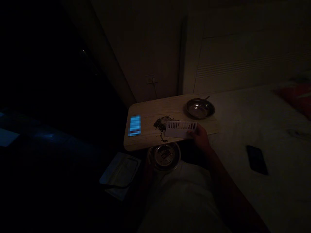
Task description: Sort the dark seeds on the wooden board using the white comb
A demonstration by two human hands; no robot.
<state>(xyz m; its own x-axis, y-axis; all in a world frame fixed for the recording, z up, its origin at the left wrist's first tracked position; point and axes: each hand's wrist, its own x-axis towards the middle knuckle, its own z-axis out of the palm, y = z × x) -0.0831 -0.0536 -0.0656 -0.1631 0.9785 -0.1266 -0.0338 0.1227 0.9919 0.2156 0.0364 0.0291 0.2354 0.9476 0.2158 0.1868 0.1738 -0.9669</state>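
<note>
In dim light, my right hand (200, 137) grips the right end of a white slotted plastic tray (178, 133), tilted up on the small wooden table (145, 108). Its left end stands against a scattered pile of small dark grains (159, 124). Just below the table's front edge is a round metal bowl (155, 163) with something dark in its bottom. My left hand (148, 166), very dark, holds the bowl by its left side; its fingers barely show.
Another metal bowl (200, 109) with a handle sticking up stands at the table's back right. A lit phone screen (134, 125) lies at the left end. To the right, a dark phone (257, 159) rests on the bed (233, 119). A pale bag (120, 173) is below left.
</note>
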